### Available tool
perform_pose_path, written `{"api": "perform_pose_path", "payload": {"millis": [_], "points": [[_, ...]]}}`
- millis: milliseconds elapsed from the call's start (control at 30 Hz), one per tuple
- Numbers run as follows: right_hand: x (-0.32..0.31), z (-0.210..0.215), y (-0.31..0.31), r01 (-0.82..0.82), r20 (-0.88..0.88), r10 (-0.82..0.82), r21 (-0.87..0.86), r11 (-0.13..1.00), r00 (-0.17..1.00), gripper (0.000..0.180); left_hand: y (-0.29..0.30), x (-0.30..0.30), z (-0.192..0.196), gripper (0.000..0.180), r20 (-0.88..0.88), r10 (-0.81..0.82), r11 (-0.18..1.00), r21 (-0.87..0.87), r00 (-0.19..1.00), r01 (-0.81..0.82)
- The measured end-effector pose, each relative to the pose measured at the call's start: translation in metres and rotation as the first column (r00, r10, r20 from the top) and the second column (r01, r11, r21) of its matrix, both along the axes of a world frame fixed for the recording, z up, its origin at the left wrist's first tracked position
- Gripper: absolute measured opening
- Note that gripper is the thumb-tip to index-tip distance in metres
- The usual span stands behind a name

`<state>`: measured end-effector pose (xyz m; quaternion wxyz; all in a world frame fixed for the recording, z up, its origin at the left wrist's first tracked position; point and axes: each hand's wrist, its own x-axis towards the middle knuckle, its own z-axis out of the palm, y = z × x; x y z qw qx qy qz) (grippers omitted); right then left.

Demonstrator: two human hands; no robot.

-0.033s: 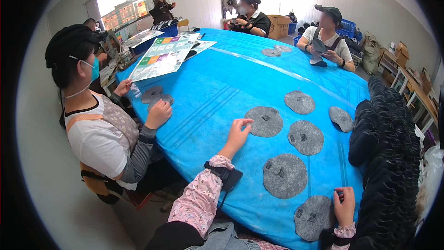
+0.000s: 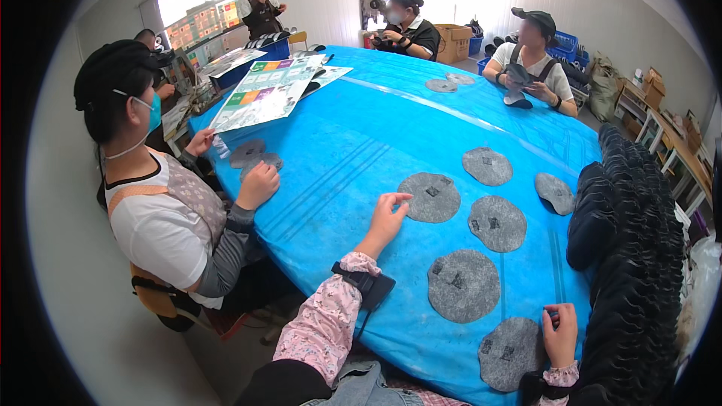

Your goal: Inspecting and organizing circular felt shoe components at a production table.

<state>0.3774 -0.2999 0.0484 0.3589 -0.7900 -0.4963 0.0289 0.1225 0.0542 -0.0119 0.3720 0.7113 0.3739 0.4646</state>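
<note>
My left hand reaches over the blue-covered table, thumb and fingers slightly apart. Its fingertips are at the left edge of a round grey felt-like piece with a small dark square patch. Close to the table's right side, my right hand rests with curled fingers; whatever is between them, if anything, is too small to make out. Beside it lies another round grey piece. More such pieces lie between and beyond my hands: a large one, a middle one, a far one and a curled one.
Long stacked rows of black cap-like pieces line the right edge. At left, a masked co-worker holds a printed sheet near two grey pieces. Another co-worker handles a dark cap; others are farther back.
</note>
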Motion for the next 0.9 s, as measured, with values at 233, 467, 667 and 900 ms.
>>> {"api": "perform_pose_path", "payload": {"millis": [233, 467, 667, 900], "points": [[0.001, -0.001, -0.001, -0.004, 0.008, 0.004, -0.003, 1.000, 1.000, 0.008, 0.001, 0.001, 0.000, 0.022, 0.020, -0.008, 1.000, -0.025, 1.000, 0.009], [0.001, -0.002, 0.000, -0.010, 0.014, 0.010, 0.001, 1.000, 1.000, 0.009, -0.004, 0.001, 0.010, 0.024, 0.183, -0.030, 0.992, -0.113, 0.983, 0.052], [0.001, -0.001, 0.000, -0.004, -0.003, 0.004, -0.006, 1.000, 1.000, 0.010, -0.072, 0.000, 0.148, 0.025, 0.460, -0.383, 0.901, -0.004, 0.801, 0.433], [0.000, 0.001, 0.000, 0.000, -0.026, 0.000, 0.001, 1.000, 1.000, 0.010, -0.174, -0.009, 0.247, 0.025, 0.210, -0.976, 0.078, 0.555, -0.049, 0.828]]}}
